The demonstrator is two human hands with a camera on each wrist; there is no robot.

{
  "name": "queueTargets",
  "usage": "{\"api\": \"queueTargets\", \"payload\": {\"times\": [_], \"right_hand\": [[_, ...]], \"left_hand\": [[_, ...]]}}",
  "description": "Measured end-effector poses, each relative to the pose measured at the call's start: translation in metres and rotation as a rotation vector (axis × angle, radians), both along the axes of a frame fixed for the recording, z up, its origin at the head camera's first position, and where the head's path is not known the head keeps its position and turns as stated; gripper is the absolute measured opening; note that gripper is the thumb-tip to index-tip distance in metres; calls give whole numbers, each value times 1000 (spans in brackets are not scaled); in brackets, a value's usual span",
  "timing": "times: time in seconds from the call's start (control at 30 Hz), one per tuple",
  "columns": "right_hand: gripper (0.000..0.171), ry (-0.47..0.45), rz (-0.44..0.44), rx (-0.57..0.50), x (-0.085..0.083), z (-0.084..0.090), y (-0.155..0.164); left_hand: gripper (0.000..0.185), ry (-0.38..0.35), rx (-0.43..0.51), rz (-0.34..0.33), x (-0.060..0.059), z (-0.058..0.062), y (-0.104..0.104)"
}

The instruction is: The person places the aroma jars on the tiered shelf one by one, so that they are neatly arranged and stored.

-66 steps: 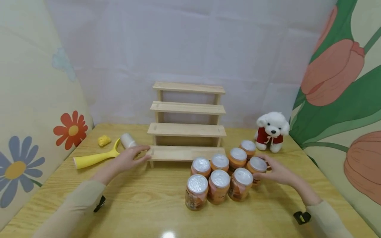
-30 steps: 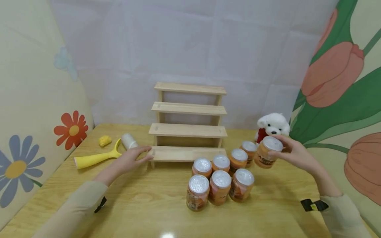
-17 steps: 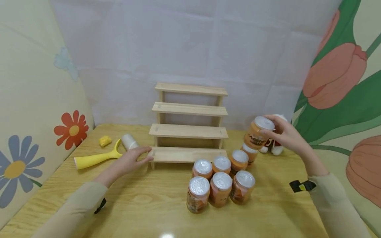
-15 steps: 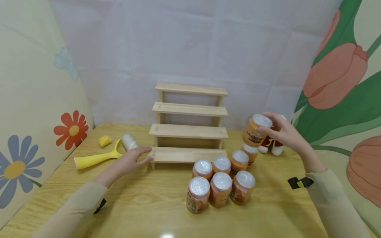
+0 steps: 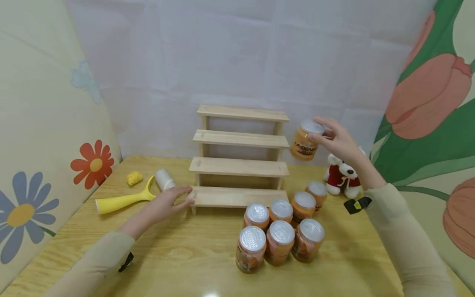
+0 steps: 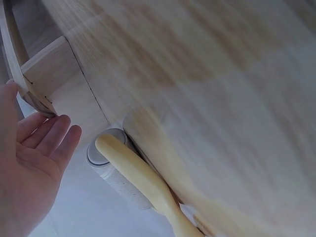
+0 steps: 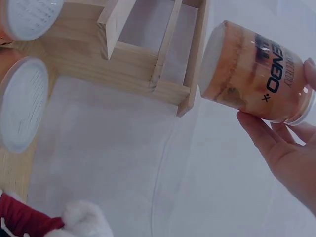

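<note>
Right hand (image 5: 339,140) holding jar (image 5: 304,141) beside rack (image 5: 241,165) top edge

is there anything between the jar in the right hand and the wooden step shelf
Nothing visible. The right hand holds the orange jar in the air just right of the step shelf, whose four steps are bare. The plush dog and other jars sit lower, on the table.

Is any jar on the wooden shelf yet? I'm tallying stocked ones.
No: the stepped shelf is bare, and the right hand holds a jar beside it.
</note>
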State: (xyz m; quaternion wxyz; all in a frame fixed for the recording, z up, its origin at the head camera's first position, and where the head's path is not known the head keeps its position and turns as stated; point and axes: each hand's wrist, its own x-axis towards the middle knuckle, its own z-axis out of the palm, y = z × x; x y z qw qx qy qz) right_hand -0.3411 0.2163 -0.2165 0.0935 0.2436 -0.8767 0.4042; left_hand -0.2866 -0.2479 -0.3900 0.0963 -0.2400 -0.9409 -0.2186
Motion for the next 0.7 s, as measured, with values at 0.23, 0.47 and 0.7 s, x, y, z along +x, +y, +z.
{"api": "queueTargets", "payload": {"times": [0.23, 0.47, 0.7], "right_hand": [[64, 5, -47, -114, -21, 6, -25], [59, 43, -33, -204, -41, 17, -53], [49, 94, -15, -235, -57, 27, -87]], "left_hand": [[50, 11, -5, 6, 2, 1, 0], [50, 19, -11, 8, 2, 3, 0], [49, 33, 4, 3, 3, 0, 0]]}}
